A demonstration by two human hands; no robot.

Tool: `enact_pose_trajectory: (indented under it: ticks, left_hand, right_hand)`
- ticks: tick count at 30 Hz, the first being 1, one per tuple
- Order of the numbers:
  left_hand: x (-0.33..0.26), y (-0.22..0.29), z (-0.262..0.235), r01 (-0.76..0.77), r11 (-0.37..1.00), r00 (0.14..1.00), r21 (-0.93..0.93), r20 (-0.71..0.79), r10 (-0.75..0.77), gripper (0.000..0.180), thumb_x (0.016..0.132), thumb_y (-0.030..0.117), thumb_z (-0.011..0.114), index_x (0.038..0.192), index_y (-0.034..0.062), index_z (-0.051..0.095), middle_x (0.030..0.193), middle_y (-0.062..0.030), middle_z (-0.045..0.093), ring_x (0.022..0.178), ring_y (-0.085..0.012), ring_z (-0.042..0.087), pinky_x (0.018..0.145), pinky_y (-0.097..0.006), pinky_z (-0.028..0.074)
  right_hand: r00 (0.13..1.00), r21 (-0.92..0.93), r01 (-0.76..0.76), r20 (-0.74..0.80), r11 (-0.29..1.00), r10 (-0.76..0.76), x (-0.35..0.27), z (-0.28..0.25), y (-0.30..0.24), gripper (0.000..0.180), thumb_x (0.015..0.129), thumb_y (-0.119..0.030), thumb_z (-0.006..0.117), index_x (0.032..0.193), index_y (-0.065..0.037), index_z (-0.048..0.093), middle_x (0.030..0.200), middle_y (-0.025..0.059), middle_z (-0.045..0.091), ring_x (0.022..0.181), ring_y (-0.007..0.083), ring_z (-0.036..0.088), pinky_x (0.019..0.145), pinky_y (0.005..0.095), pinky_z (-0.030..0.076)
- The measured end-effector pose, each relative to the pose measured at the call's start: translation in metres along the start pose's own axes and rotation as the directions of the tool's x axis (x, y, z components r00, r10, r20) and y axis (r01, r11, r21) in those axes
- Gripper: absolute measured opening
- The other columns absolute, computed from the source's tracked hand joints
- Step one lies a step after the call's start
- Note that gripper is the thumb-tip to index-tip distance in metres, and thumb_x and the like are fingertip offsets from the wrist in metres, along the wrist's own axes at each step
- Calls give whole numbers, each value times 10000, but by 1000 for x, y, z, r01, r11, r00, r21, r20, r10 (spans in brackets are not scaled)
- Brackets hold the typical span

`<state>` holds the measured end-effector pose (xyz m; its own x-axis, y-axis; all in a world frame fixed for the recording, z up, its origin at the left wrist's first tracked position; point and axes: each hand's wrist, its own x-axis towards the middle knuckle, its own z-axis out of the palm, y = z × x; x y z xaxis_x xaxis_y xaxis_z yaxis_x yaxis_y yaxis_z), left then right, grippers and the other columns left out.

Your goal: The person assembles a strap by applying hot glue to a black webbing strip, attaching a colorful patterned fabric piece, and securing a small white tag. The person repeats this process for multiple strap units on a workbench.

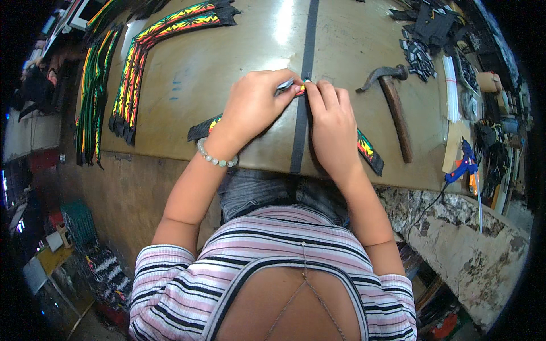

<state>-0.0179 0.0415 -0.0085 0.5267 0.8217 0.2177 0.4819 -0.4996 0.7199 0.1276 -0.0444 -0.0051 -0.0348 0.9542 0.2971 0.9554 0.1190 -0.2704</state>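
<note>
Worn and glossy, the tan workbench (187,74) is stretching across the upper part of the head view, its chipped concrete edge (466,250) showing at lower right, as a person in a pink, white and black striped top is leaning over it with both bare hands meeting at the middle. The left hand (253,105), a pale bead bracelet (215,158) circling its wrist, is curling its fingers narrowly around a small grey piece (286,86) and the end of a patterned woven strap (364,146), whose red, yellow and green ends are sticking out from under both wrists, flat on the bench. The right hand (333,128) is lying just beside it, fingertips pinched tight on the same strap end, right over a long dark band (304,85) running down the bench toward the person; what sits between the fingertips is too small to make out clearly. A claw hammer (395,108) with a brown wooden handle is lying near the right hand, apart from it. Farther right, a blue glue gun (463,166) is resting at the bench edge, beside white sticks (452,91) and a heap of small black parts (421,54). At upper left, finished straps (136,74) in the same bright pattern are lying in rows, and more striped straps (94,96) are hanging over the far left edge.
</note>
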Motion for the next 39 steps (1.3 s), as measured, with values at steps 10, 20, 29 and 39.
enact_pose_trajectory:
  ticks: [10,20,29,39]
  left_hand:
    - [1,-5,-3,-7,998,998,59,57,3,195,868,252,729,983,96,744,764,-188,675,656,-329,660,625,-381,507]
    - [0,-8,-3,2,999,1000,-36,-1,-2,199,861,254,685,935,72,713,690,-187,649,650,-362,643,628,-450,493]
    - [1,-11,-2,21,1000,1000,-19,19,-21,230,856,276,692,921,58,719,766,-194,681,728,-377,667,666,-455,511]
    - [1,-12,-1,25,1000,999,-14,23,-25,213,872,267,700,950,71,729,725,-174,661,621,-313,631,601,-389,488]
  right_hand:
    - [170,-16,-894,-937,448,306,-158,-90,241,704,703,-485,887,937,35,475,1052,168,432,905,268,463,862,406,453]
    - [549,277,-712,-353,645,758,-111,-157,248,415,891,-377,744,1072,-19,638,839,64,688,699,108,672,517,255,491]
    - [889,538,-446,178,715,421,15,-71,68,423,851,-374,789,997,-21,606,766,27,649,622,90,598,581,249,476]
    - [928,463,-373,163,804,336,30,-55,67,459,844,-393,787,1003,-2,606,843,77,689,764,150,644,712,293,510]
